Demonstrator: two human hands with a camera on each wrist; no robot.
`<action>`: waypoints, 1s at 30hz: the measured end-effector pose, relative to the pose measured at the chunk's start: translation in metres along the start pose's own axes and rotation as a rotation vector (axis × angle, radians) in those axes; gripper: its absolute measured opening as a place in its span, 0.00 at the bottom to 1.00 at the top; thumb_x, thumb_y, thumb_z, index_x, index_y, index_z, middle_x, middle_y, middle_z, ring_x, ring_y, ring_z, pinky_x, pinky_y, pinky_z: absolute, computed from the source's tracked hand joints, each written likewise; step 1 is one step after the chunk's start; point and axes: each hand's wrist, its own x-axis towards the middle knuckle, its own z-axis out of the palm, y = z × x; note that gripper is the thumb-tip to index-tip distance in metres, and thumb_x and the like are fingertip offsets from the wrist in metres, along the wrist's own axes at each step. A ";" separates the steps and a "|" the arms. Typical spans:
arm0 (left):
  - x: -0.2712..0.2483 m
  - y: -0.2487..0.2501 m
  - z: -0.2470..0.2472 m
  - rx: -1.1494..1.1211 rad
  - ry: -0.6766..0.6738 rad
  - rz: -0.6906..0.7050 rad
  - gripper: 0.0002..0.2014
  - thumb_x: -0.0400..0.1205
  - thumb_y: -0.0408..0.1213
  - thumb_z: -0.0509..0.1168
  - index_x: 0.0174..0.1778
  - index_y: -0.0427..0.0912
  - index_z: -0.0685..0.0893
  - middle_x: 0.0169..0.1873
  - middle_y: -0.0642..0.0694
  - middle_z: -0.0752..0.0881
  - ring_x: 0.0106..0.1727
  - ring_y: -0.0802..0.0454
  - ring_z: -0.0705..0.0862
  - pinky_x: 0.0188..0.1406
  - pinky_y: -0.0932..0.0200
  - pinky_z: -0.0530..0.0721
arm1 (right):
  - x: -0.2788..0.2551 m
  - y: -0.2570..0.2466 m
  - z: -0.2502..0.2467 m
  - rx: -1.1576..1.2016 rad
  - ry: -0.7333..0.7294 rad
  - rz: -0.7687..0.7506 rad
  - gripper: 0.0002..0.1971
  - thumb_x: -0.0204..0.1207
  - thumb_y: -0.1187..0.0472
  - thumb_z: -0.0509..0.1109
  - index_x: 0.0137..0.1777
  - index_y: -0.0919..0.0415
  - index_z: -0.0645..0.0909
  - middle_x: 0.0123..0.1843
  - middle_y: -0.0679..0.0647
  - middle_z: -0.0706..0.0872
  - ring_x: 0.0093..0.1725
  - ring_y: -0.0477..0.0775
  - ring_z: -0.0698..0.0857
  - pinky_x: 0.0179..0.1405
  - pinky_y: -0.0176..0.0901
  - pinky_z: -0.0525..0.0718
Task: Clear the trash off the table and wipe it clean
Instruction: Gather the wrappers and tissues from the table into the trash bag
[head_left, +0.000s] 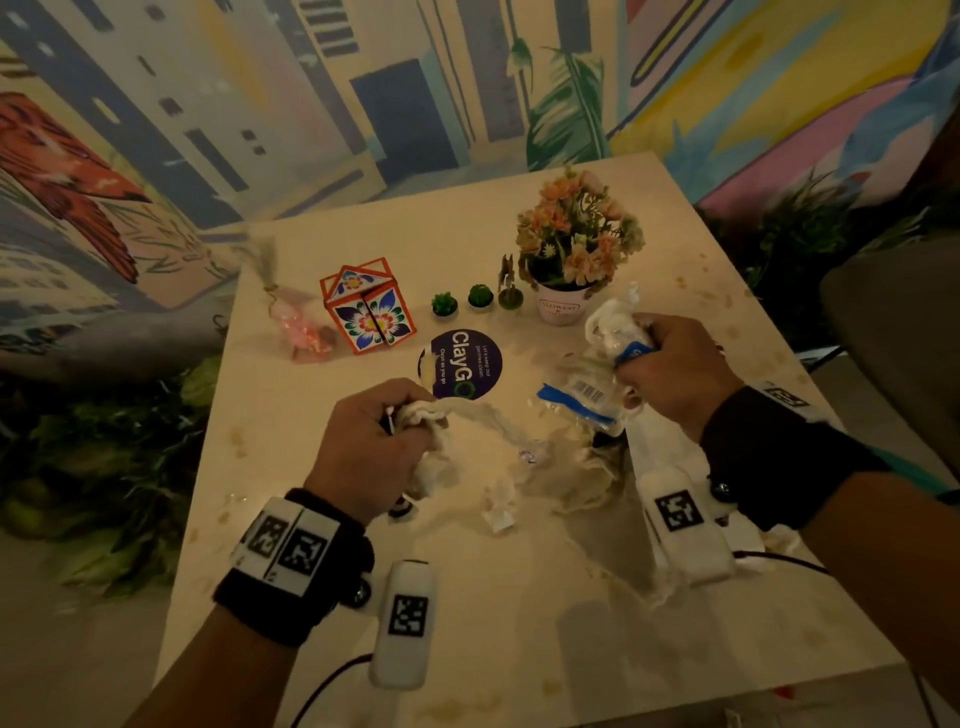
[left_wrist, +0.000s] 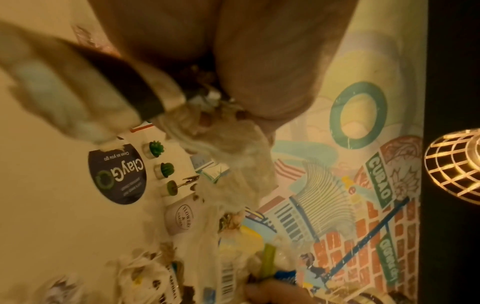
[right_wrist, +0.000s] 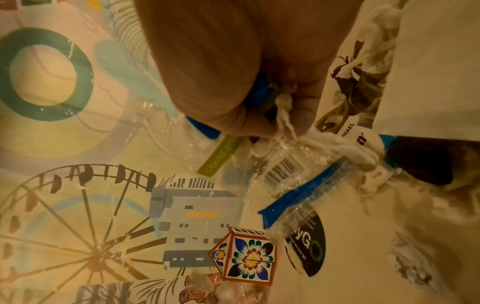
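The left hand (head_left: 371, 447) grips crumpled tissue (head_left: 467, 415); the right hand (head_left: 670, 374) clutches a wad of wrappers (head_left: 615, 330). Remaining trash (head_left: 571, 467) lies between them on the table (head_left: 291, 415), toward its near edge, slightly nearer the right hand.

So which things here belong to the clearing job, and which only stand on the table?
Job: left hand gripping crumpled tissue; right hand gripping plastic wrapper; small paper scrap.

Just standing: flower pot; patterned box; three mini cacti; ClayGo sticker.
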 end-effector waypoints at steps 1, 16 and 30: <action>0.002 -0.001 -0.003 -0.027 0.016 -0.010 0.06 0.69 0.22 0.65 0.31 0.37 0.83 0.22 0.53 0.80 0.24 0.58 0.75 0.25 0.57 0.78 | 0.001 -0.001 0.004 -0.014 0.001 0.006 0.20 0.70 0.77 0.67 0.57 0.57 0.83 0.39 0.52 0.84 0.34 0.52 0.82 0.29 0.42 0.80; 0.000 -0.075 -0.141 -0.023 0.109 -0.092 0.05 0.72 0.20 0.63 0.32 0.31 0.77 0.26 0.27 0.74 0.24 0.46 0.72 0.16 0.46 0.77 | -0.029 -0.068 0.112 -0.119 0.093 0.009 0.20 0.70 0.74 0.69 0.62 0.60 0.82 0.47 0.57 0.85 0.38 0.58 0.85 0.34 0.51 0.87; -0.024 -0.168 -0.323 0.195 0.135 -0.167 0.16 0.75 0.24 0.67 0.26 0.43 0.73 0.23 0.45 0.74 0.28 0.52 0.70 0.29 0.58 0.69 | -0.093 -0.125 0.287 0.024 0.027 -0.034 0.18 0.69 0.80 0.67 0.51 0.58 0.79 0.37 0.51 0.82 0.34 0.53 0.81 0.26 0.43 0.78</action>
